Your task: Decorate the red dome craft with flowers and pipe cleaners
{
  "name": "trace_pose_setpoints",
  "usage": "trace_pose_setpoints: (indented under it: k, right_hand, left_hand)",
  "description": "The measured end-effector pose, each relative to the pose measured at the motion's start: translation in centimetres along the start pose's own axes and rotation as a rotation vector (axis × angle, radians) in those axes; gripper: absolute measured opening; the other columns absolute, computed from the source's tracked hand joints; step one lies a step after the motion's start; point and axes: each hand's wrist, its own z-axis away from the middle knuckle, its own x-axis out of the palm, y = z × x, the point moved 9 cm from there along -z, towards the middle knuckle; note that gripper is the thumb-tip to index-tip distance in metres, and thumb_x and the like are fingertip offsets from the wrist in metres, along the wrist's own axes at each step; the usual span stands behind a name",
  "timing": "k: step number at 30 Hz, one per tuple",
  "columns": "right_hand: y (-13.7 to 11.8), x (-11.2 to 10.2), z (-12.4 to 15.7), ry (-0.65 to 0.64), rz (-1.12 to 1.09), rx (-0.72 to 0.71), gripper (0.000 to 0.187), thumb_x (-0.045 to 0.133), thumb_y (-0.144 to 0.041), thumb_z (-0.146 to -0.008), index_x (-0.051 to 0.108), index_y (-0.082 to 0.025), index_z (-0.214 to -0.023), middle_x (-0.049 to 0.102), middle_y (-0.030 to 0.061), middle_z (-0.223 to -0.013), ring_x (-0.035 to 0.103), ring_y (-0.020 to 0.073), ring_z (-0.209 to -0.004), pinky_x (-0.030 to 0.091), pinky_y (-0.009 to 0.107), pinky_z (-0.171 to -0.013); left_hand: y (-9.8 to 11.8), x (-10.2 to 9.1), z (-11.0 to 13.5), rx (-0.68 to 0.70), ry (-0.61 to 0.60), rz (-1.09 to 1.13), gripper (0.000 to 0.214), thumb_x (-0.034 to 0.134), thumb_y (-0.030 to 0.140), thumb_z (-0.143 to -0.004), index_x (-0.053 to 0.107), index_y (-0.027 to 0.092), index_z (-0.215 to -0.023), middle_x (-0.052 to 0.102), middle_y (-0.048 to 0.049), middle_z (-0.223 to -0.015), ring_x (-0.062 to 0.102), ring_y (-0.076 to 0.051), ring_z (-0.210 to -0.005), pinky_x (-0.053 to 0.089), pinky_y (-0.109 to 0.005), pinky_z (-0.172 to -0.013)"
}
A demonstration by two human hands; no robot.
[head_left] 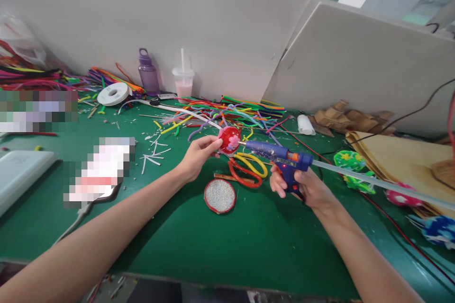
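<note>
My left hand (197, 155) pinches a small red round piece with a pink flower (229, 140) and holds it above the green table (213, 246). My right hand (302, 187) grips the handle of a blue hot glue gun (280, 156). The gun's nozzle touches the right side of the red piece. A long clear glue stick (384, 183) juts out of the gun's back to the right. Scissors with a red and a yellow handle loop (249, 168) lie under the gun. A red-rimmed round lid filled with small beads (220, 195) sits just in front.
Coloured pipe cleaners (234, 113) lie heaped at the back, beside a purple bottle (148, 73), a pink drink cup (183, 83) and a white tape roll (113, 93). Green and pink decorated pieces (350, 160), brown paper (401, 156) and cables lie at the right. White cardboard walls stand behind.
</note>
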Motion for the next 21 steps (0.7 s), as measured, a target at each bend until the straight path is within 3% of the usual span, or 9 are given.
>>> trace_pose_setpoints:
  k: [8,13,16,21]
  right_hand:
    - [-0.5,-0.4,-0.1,0.073,0.054,-0.02,0.042,0.064,-0.051,-0.076,0.062,-0.016,-0.099,0.051,-0.0007,-0.063,0.054,0.0155,-0.054,0.047,0.037,-0.064]
    - [-1.8,-1.4,0.2,0.135,0.033,-0.147,0.043,0.064,-0.057,-0.072,0.063,-0.022,-0.097,0.052,-0.0005,-0.066,0.052,0.0159,-0.057,0.047,0.035,-0.063]
    - [-1.6,-1.1,0.4,0.061,0.052,-0.146,0.048,0.062,-0.06,-0.071,0.062,-0.021,-0.099,0.056,0.0022,-0.068,0.055,0.0187,-0.062,0.046,0.036,-0.063]
    - [-0.1,0.3,0.3,-0.052,0.049,-0.005,0.049,0.064,-0.056,-0.072,0.062,-0.017,-0.102,0.061,0.0061,-0.071,0.06,0.0225,-0.069,0.047,0.037,-0.064]
  left_hand:
    - [-0.2,-0.1,0.0,0.003,-0.025,0.017,0.024,0.069,0.039,-0.073,0.068,0.016,-0.08,0.061,-0.0012,-0.079,0.053,-0.011,-0.074,0.044,-0.021,-0.063]
    - [-0.2,-0.3,0.0,-0.012,-0.001,0.043,0.023,0.07,0.037,-0.073,0.068,0.016,-0.078,0.062,-0.0006,-0.077,0.054,-0.01,-0.071,0.044,-0.02,-0.062]
    - [-0.3,-0.3,-0.1,-0.027,0.008,0.089,0.023,0.072,0.036,-0.071,0.068,0.015,-0.075,0.061,0.0,-0.073,0.054,-0.008,-0.066,0.045,-0.019,-0.062]
    - [-0.5,-0.3,-0.1,-0.046,0.005,0.145,0.023,0.074,0.035,-0.069,0.067,0.013,-0.072,0.062,0.0004,-0.069,0.055,-0.007,-0.06,0.047,-0.019,-0.062]
